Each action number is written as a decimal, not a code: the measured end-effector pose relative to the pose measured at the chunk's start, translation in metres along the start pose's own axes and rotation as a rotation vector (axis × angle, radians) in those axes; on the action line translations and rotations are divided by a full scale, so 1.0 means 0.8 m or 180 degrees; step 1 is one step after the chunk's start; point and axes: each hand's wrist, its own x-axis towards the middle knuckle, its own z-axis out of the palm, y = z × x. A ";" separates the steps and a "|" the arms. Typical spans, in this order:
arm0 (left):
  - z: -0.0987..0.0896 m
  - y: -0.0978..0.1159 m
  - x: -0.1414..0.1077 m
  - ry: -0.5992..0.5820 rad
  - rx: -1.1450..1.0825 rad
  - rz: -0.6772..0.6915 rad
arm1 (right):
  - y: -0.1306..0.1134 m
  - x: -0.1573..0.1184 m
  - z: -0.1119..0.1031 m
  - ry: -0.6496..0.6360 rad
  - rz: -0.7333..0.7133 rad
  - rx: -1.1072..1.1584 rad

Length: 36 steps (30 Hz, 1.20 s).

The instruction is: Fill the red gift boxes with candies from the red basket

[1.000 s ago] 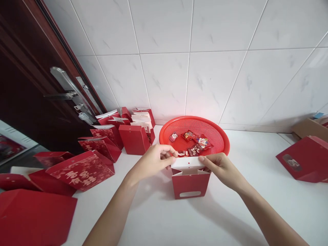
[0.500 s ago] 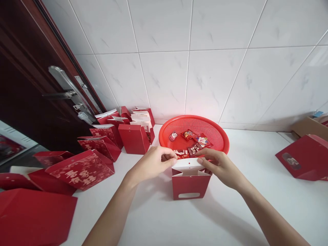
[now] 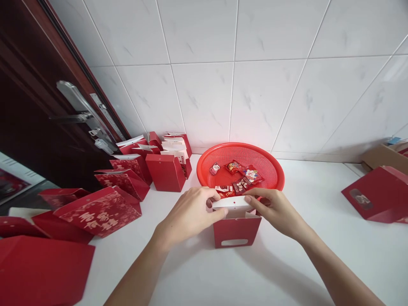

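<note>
Between the left hand [image 3: 188, 214] and right hand [image 3: 274, 210], a red paper gift bag [image 3: 236, 231] with a white top flap [image 3: 232, 203]; beyond them, a bright red mesh basket [image 3: 240, 155]; further left, a red bag [image 3: 97, 211] patterned in white calligraphy

Your white table [image 3: 287, 263], crowded with red.
A round red plastic basket [image 3: 239, 149] sits at the back, red paper gift bags [image 3: 165, 172] crowd its left, and a lone gift bag [image 3: 236, 233] stands nearest you.

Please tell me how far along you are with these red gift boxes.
Looks done: a group of red gift boxes stands folded near the door. In hand: the left hand and right hand hold the white top flap of another box. Left: wrapped sweets lie in the red mesh basket.
</note>
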 end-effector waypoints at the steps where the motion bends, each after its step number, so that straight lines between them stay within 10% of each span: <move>1: 0.000 0.002 0.000 -0.0001 0.0049 -0.0008 | -0.001 -0.001 0.000 0.0097 -0.0011 -0.0055; 6: 0.001 0.006 -0.003 0.0061 0.0217 0.0008 | -0.008 -0.007 0.006 0.0414 -0.0310 -0.0456; 36: -0.015 -0.004 -0.006 -0.0399 0.0283 0.0369 | -0.008 -0.013 -0.037 -0.0608 -0.0434 -0.0350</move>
